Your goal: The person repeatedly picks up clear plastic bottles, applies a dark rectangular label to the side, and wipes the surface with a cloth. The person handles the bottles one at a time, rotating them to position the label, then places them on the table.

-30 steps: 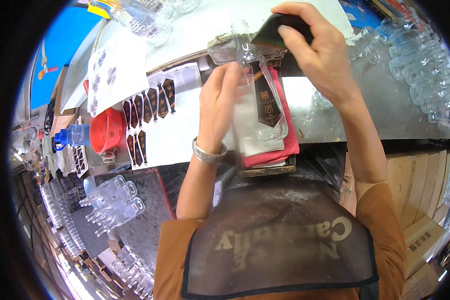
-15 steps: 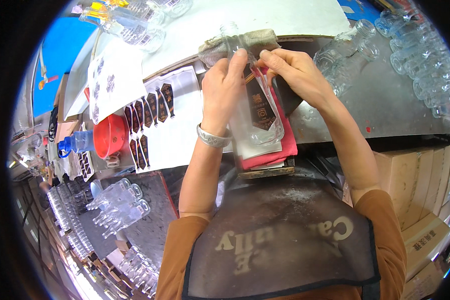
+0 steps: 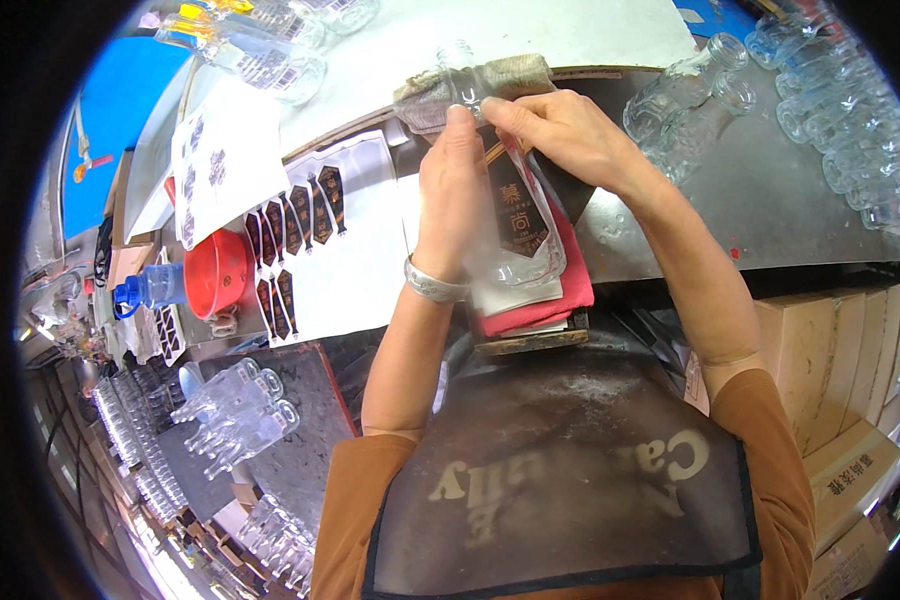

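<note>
Under the clear bottle [image 3: 519,205] lies a pink cloth [image 3: 575,277]; left hand [image 3: 452,185] and right hand [image 3: 575,138] set thumbs at the bottle's neck, whether clamped I cannot tell

The single head view looks steeply down from head height, upright, facing forward across the wearer's brown apron [image 3: 560,450] to the metal workbench [image 3: 690,235] beyond. The left hand [image 3: 450,195] and right hand [image 3: 560,135] sit close, above centre; fisheye curvature bows straight edges toward a black rim.
</note>
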{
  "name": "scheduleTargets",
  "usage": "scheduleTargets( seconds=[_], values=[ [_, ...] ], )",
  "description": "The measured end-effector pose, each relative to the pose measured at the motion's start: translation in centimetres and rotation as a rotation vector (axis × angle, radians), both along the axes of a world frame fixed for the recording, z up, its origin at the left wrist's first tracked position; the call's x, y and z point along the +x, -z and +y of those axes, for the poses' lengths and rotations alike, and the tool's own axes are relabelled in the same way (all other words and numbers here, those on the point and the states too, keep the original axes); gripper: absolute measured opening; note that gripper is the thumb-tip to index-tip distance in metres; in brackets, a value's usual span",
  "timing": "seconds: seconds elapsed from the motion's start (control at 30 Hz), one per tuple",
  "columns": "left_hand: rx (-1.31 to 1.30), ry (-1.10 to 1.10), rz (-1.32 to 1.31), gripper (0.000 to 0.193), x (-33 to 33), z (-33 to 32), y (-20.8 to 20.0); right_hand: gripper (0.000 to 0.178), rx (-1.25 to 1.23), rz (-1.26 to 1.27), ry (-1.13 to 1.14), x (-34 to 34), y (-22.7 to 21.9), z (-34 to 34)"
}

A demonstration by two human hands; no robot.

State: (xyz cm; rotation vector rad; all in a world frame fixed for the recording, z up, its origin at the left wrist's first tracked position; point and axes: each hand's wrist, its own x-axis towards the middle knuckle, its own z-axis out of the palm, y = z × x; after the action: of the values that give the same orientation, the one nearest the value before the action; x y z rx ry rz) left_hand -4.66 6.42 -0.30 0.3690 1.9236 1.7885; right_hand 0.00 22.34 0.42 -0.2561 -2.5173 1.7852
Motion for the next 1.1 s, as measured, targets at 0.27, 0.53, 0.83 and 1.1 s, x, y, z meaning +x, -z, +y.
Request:
scheduleTargets(
  seconds=[0.27, 0.53, 0.83, 1.1],
  values=[
    [0.073, 0.022, -0.005, 0.062, -0.6, 0.0, 1.2, 0.073, 0.211, -0.093, -0.043, -0.7, -1.4, 0.3],
    [0.282, 0.150, -0.222, 0.056, -1.1, -0.4, 1.0, 0.052, -0.199, -0.054, 0.054, 2.0, -0.8, 0.9],
    [0.152, 0.096, -0.157, 0.072, -1.9, -1.2, 2.3, 0.028, -0.026, 0.371, 0.141, 3.8, -2.9, -0.9],
    [0.031, 0.108, -0.023, 0.065, 2.3, -3.9, 0.8, 0.037, 0.245, 0.668, -0.233, 11.9, -2.3, -3.7]
  ],
)
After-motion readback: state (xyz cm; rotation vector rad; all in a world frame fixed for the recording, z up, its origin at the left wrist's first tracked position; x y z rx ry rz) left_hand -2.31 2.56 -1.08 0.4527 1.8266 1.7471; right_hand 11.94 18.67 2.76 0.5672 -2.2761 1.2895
